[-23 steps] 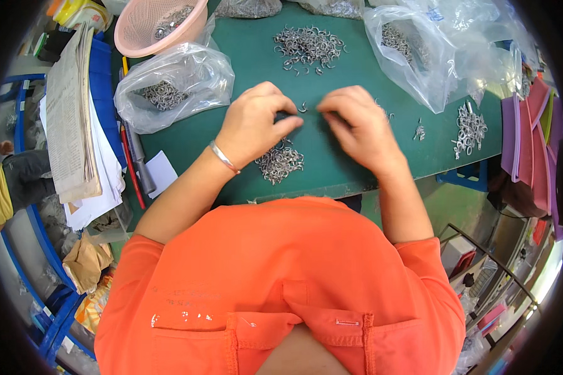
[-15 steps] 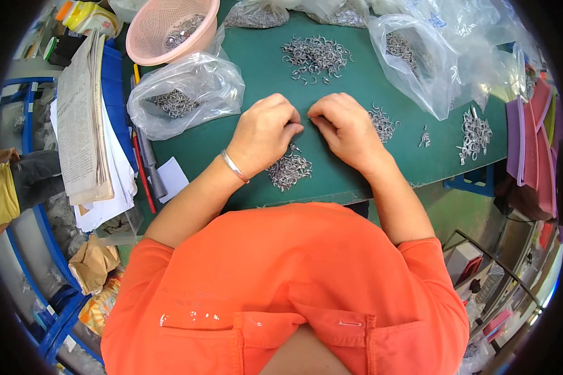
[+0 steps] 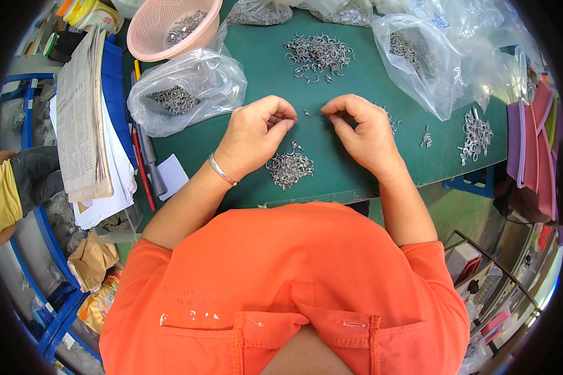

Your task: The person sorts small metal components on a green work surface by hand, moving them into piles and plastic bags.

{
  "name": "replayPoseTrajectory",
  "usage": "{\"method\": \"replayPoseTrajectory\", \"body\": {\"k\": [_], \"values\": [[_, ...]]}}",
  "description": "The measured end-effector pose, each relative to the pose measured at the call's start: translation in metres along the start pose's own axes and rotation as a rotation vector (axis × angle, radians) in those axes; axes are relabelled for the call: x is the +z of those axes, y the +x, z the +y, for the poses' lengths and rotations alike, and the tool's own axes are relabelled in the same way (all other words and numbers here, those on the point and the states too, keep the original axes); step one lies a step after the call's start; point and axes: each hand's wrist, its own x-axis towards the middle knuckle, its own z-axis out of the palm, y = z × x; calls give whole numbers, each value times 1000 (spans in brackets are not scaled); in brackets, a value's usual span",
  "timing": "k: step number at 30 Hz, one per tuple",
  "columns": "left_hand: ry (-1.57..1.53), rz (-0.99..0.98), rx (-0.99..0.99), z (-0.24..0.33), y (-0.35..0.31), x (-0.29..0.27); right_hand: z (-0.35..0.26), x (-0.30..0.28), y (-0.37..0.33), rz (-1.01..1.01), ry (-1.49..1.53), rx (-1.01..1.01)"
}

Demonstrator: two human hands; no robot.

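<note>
curled hands (image 3: 313, 131) hide whatever they pinch.

Bright even daylight, soft shadows, sharp centre, fisheye bending, black vignette at corners.

Green table (image 3: 331, 181). On it: hook pile (image 3: 289, 169) near front edge, bigger pile (image 3: 318, 53) at back, small heap (image 3: 475, 134) right, clear bags (image 3: 187, 94) (image 3: 419, 59) with hooks, pink basket (image 3: 172, 25) back left, paper slip (image 3: 172, 175), pens (image 3: 145, 159), newspaper stack (image 3: 84, 119) at left edge.
</note>
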Motion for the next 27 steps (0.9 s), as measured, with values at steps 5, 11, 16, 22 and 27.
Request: {"method": "replayPoseTrajectory", "body": {"k": [5,11,16,22,27], "values": [[0,-25,1,0,0,1,2,25,7,7,-30,-193],[75,-50,0,4,-10,-3,3,29,3,-96,-85,-366],[128,-278,76,13,-26,-19,0,13,9,-227,-56,-412],[203,-87,159,16,-8,-17,12,18,50,-50,-276,-426],[207,-1,156,4,-5,-16,21,5,37,-46,-264,-392]]}}
